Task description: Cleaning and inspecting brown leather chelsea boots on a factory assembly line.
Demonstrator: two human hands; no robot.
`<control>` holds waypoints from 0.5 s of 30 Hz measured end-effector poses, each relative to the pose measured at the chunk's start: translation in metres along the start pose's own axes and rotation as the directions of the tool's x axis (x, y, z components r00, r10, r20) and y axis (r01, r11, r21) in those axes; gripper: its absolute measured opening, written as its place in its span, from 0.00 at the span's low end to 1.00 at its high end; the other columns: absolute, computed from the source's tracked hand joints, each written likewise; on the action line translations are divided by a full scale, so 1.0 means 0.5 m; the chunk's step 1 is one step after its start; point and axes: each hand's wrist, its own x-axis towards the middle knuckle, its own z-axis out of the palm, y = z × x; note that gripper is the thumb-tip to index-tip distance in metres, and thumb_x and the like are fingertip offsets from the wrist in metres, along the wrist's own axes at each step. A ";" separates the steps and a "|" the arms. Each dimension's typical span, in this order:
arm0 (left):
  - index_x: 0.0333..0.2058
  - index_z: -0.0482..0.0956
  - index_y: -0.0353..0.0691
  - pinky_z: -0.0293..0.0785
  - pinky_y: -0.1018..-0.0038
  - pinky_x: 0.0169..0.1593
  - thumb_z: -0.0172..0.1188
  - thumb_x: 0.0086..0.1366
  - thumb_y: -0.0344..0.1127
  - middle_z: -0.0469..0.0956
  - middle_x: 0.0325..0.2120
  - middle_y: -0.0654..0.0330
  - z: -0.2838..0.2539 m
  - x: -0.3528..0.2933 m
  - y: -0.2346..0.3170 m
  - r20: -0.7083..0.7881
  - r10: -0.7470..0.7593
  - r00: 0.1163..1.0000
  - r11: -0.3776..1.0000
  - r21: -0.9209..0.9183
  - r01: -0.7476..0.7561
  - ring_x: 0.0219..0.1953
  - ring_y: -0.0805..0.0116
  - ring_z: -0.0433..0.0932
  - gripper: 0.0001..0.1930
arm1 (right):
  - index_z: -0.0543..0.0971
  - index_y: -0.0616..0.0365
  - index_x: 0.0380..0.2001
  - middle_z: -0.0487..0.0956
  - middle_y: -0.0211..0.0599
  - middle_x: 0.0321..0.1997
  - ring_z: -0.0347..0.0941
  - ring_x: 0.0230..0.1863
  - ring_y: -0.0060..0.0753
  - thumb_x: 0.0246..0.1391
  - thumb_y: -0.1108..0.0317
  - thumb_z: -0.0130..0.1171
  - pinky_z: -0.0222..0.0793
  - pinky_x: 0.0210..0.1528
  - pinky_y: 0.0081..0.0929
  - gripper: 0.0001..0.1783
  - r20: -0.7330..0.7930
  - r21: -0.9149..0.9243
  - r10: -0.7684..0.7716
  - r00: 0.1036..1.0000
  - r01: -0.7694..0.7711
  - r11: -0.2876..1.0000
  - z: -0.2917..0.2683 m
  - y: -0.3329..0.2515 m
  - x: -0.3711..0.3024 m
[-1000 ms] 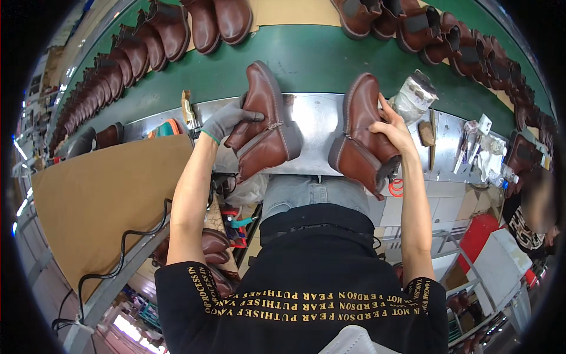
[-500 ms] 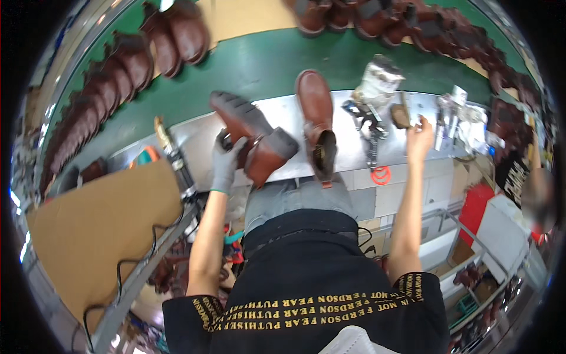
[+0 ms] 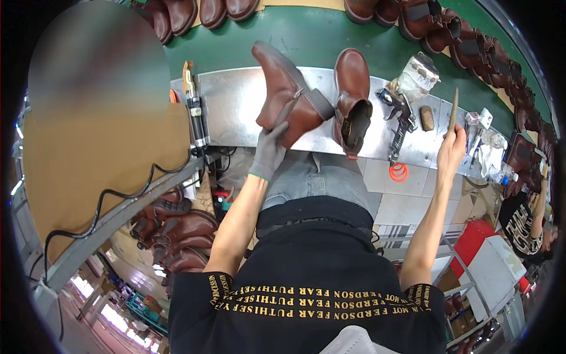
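My left hand (image 3: 270, 150), in a grey glove, grips a brown leather ankle boot (image 3: 295, 115) by its shaft end. The boot is tipped on its side, its dark heel turned towards the second boot. That matching brown boot (image 3: 352, 79) stands to the right, sole down on the metal bench top (image 3: 230, 97), its opening facing me. My bare right hand (image 3: 451, 150) is closed around the lower end of a slim, tapered tan stick-like tool (image 3: 454, 109). Its pointed end aims away from me; its exact kind is unclear.
A spray gun (image 3: 402, 121) with an orange coiled hose (image 3: 398, 172), a brown block (image 3: 427, 118) and a white-wrapped container (image 3: 417, 76) lie between my hands' sides. Boots line the green belt (image 3: 295, 38) beyond. Cardboard (image 3: 106, 171) stands left; another person (image 3: 522, 218) is far right.
The left-hand boot has turned, showing its leather side rather than its treaded sole. The tan tool now shows clearly in my right hand. The whole view has shifted, and a blurred patch covers the upper left.
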 end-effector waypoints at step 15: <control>0.56 0.63 0.32 0.72 0.71 0.55 0.42 0.66 0.23 0.69 0.52 0.53 0.069 0.002 0.031 0.269 -0.132 0.954 0.982 -0.093 0.162 0.52 0.65 0.73 0.19 | 0.60 0.46 0.62 0.73 0.58 0.31 0.72 0.31 0.63 0.59 0.72 0.46 0.68 0.35 0.51 0.27 0.582 0.239 -0.259 0.771 0.142 0.961 0.212 -0.263 -0.332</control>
